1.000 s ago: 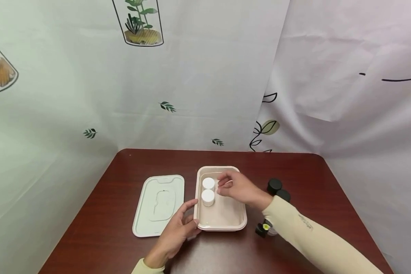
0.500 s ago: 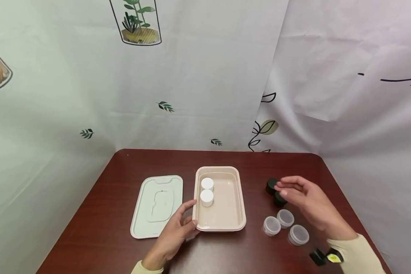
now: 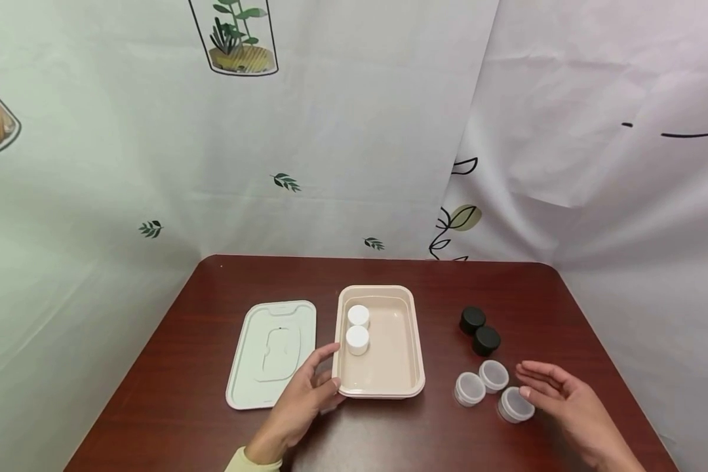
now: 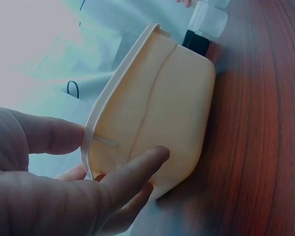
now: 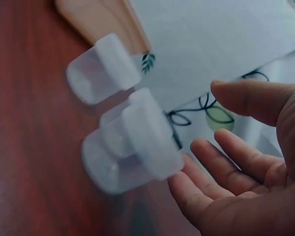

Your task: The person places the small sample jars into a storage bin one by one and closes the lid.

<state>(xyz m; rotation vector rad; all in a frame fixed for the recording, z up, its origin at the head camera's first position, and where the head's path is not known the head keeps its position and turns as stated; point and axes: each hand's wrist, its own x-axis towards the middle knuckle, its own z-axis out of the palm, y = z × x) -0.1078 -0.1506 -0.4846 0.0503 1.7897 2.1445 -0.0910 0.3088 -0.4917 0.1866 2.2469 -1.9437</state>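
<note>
- At centre of the table (image 3: 431,432): beige tray (image 3: 389,351), two white containers (image 3: 357,340) inside along its left wall.
- Left hand (image 3: 299,401): fingers and thumb grip tray's left side, near corner.
- Right hand (image 3: 572,408): thumb spread from fingers, just beside nearest clear jar (image 3: 514,406); contact unclear.

Left hand (image 4: 64,191) touching rim of beige tray (image 4: 167,98); black container (image 4: 195,42), clear container (image 4: 209,20) beyond.

No text, label, brand, number or sign can be read in any view (a tiny dark mark (image 3: 280,328) is shown on the pale lid (image 3: 252,357), too small to be deciphered).
</note>
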